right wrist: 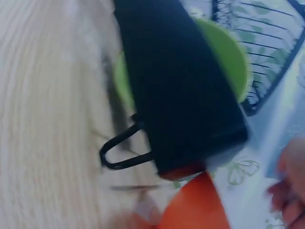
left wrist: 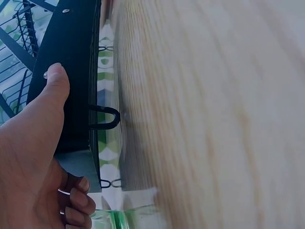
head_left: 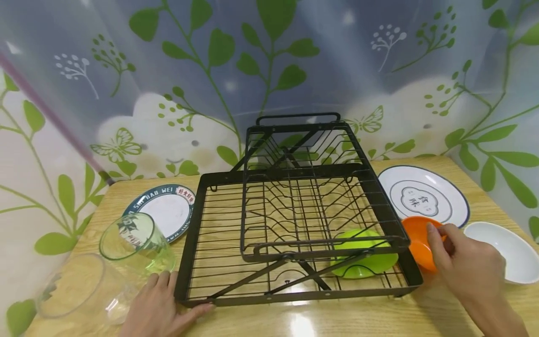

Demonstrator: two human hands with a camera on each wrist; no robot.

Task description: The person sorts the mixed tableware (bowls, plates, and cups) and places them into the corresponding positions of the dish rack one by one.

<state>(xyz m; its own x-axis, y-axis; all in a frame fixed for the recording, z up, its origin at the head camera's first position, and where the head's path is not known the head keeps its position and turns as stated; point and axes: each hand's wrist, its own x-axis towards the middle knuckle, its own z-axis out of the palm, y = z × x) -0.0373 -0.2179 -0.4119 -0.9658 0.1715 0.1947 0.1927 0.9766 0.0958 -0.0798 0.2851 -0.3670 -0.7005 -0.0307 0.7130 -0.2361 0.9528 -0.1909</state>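
Left hand (head_left: 155, 306) gripping black rack (head_left: 358, 292), right hand (head_left: 473, 262) by orange bowl (head_left: 418, 241), grip unclear.

Bright and clear from my head, but smeary from my right wrist.
The light makes a shiny white patch on the tabletop (head_left: 244, 323), close to me, and there is a soft shadow by my right hand (head_left: 471, 262). Things near the sides look stretched, like the clear cup (head_left: 76, 299). From my left wrist, the dark parts look bluish, my left hand (left wrist: 33, 143) is fairly sharp, and the wood goes pale and fuzzy. From my right wrist, the black rack (right wrist: 181, 90), orange bowl (right wrist: 195, 210) and fingers are all blurry.
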